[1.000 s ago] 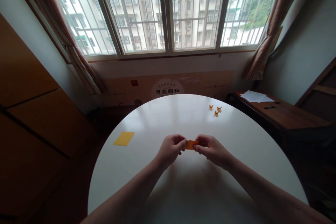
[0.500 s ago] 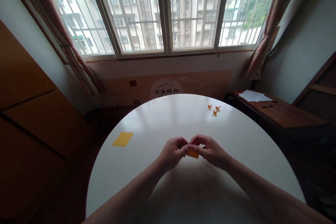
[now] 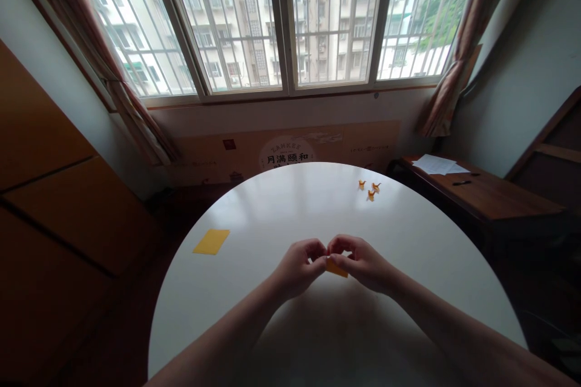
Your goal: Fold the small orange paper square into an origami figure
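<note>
Between my two hands is a small piece of yellow-orange paper (image 3: 336, 268), partly covered by the fingers, so its full shape is hidden. My left hand (image 3: 303, 263) is closed, its thumb and fingertips pinched at the paper's upper left edge. My right hand (image 3: 358, 259) pinches the same paper from the other side, its thumb lying over the top. Both sets of fingertips nearly meet, just above the table. Off to the left, a flat sheet of yellow paper (image 3: 211, 242) lies by itself on the white table.
Three small folded orange paper figures (image 3: 371, 194) stand toward the back right of the round white table (image 3: 272, 205). Beyond its right edge, a wooden side table (image 3: 503, 193) holds white papers (image 3: 436, 164) and a dark pen (image 3: 462, 183). A wooden cabinet (image 3: 54, 211) is at the left.
The yellow-orange paper has shifted slightly right and down, and its lower corner shows a little further right. Both hands keep pinching it, with small finger movements.
</note>
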### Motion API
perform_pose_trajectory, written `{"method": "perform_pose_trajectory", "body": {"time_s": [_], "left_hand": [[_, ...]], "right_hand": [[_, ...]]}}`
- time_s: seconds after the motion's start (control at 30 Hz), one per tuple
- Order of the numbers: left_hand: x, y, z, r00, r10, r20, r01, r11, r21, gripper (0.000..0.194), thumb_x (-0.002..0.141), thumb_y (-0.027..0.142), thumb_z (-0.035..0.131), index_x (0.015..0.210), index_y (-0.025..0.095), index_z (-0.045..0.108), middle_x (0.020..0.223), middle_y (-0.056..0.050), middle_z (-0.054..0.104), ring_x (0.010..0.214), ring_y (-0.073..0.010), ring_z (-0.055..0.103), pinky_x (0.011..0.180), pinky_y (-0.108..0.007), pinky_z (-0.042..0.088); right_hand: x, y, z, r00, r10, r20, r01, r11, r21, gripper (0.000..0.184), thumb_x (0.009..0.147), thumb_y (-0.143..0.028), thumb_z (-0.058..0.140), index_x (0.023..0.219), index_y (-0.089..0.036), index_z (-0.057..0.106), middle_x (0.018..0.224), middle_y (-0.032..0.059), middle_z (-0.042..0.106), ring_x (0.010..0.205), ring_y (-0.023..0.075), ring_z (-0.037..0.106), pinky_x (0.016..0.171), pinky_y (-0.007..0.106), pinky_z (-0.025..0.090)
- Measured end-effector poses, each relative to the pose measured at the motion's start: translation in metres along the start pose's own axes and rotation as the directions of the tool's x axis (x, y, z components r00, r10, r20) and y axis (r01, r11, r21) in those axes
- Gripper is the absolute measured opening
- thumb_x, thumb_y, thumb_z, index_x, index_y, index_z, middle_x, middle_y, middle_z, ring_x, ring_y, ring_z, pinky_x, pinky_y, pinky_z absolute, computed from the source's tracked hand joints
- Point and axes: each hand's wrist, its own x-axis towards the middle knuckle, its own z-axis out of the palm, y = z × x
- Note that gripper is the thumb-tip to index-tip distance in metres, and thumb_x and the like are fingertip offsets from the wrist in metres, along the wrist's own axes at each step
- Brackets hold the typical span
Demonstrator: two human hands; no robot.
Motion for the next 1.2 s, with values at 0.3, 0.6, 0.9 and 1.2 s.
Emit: {"method": "perform_pose_trajectory", "body": {"time_s": [0.3,0.6,0.9,1.2], "left_hand": [[-0.001,0.004,-0.004,0.999,-0.005,0.049,0.003,0.999,0.036,0.005,0.067,0.014,0.054,0.065,0.016,0.059,0.062,0.003,0.055,0.057,-0.0097,0.044,0.054,-0.021,0.036],[-0.001,0.003,-0.005,0.999,0.001,0.041,-0.003,0.999,0.047,0.005,0.069,0.017,0.056,0.066,0.015,0.061,0.062,0.003,0.056,0.058,-0.0102,0.045,0.055,-0.021,0.037],[0.001,0.000,-0.007,0.999,-0.005,0.050,0.002,0.998,0.062,0.007,0.070,0.019,0.058,0.067,0.015,0.062,0.062,0.002,0.058,0.058,-0.0107,0.046,0.055,-0.021,0.037],[0.005,0.000,-0.013,1.000,-0.021,0.002,0.020,0.995,0.099,0.008,0.068,0.017,0.054,0.066,0.016,0.061,0.062,0.001,0.057,0.061,-0.0124,0.047,0.057,-0.022,0.036]], "right_hand": [[0.000,-0.002,-0.007,0.999,-0.002,-0.036,0.003,1.000,0.016,0.012,0.079,-0.025,0.058,0.070,-0.018,0.055,0.067,-0.0011,0.052,0.063,0.0130,0.046,0.054,0.024,0.037],[-0.001,-0.004,-0.014,0.999,-0.042,0.009,0.042,0.996,-0.079,0.026,0.087,-0.043,0.066,0.087,-0.017,0.069,0.078,0.0031,0.065,0.071,0.0163,0.056,0.057,0.024,0.042],[0.000,-0.002,-0.008,0.999,-0.020,0.047,0.027,0.989,-0.144,0.022,0.087,-0.038,0.066,0.081,-0.017,0.071,0.072,0.0025,0.068,0.063,0.0149,0.056,0.055,0.024,0.042],[0.005,0.003,-0.014,1.000,0.015,0.009,-0.014,0.992,-0.124,0.025,0.087,-0.039,0.062,0.080,-0.016,0.068,0.073,0.0028,0.066,0.068,0.0169,0.057,0.062,0.027,0.046]]}}
